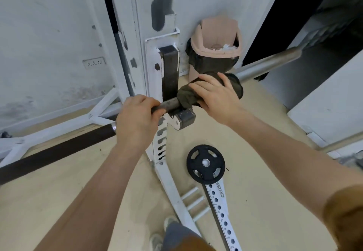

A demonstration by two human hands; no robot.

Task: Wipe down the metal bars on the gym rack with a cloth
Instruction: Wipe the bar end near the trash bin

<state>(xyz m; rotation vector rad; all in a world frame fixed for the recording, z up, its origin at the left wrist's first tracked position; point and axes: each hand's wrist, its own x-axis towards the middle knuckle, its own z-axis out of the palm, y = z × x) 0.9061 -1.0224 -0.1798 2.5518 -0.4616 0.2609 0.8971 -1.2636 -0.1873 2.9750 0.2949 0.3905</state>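
Observation:
A long metal barbell (pixel 271 63) lies across the hook of the white gym rack (pixel 137 34), running from lower left to upper right. My left hand (pixel 137 119) grips the bar just left of the rack's black hook (pixel 170 74). A dark olive cloth (pixel 188 96) is wrapped around the bar right of the hook. My right hand (pixel 216 95) lies over the cloth with fingers spread and curved down around it, thumb under the bar. The bare silvery sleeve of the bar extends past the cloth to the upper right.
A pink bin (pixel 215 48) with a dark liner stands against the wall behind the bar. A black weight plate (pixel 205 163) lies on the beige floor near the rack's foot. A perforated white rail (pixel 222 211) and my shoes (pixel 163 235) are below.

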